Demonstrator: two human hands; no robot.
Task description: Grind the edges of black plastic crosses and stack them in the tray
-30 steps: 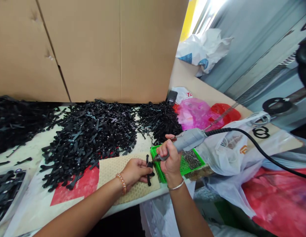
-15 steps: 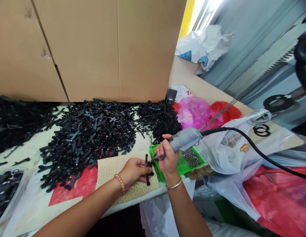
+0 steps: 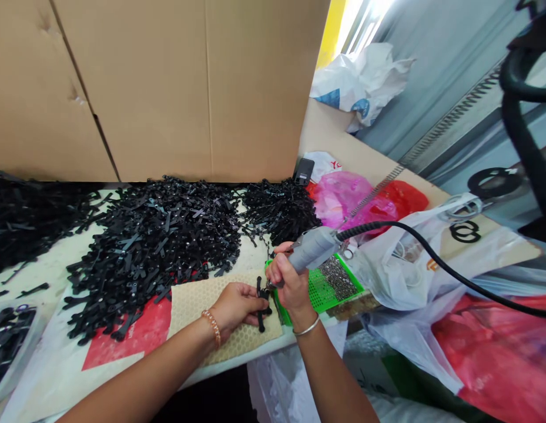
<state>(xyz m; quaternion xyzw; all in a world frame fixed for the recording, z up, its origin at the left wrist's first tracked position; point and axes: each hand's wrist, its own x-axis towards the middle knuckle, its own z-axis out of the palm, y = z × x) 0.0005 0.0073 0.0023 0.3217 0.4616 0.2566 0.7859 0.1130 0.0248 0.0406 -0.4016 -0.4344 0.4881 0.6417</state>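
My left hand (image 3: 238, 306) is closed on a small black plastic part (image 3: 260, 304), pinched between thumb and fingers above a tan honeycomb-patterned mat (image 3: 188, 302). In my right hand (image 3: 291, 286) is a grey electric screwdriver (image 3: 314, 247), held tilted with its cord running off to the right. The screwdriver's tip reaches down close to the black part; whether it touches is hidden by my fingers. A green plastic basket (image 3: 314, 301) holding many small metal screws (image 3: 338, 277) sits just behind and right of my right hand.
Large heaps of black plastic parts (image 3: 167, 235) cover the table behind the mat, with a smaller heap (image 3: 279, 208) beside them. A cardboard box (image 3: 167, 88) walls off the back. Pink (image 3: 343, 194) and clear bags (image 3: 400, 270) crowd the right; a white tub (image 3: 34, 341) stands left.
The screwdriver in my right hand has shifted left and tilted, its tip nearer the black part. My left hand stays about where it was, still pinching the part.
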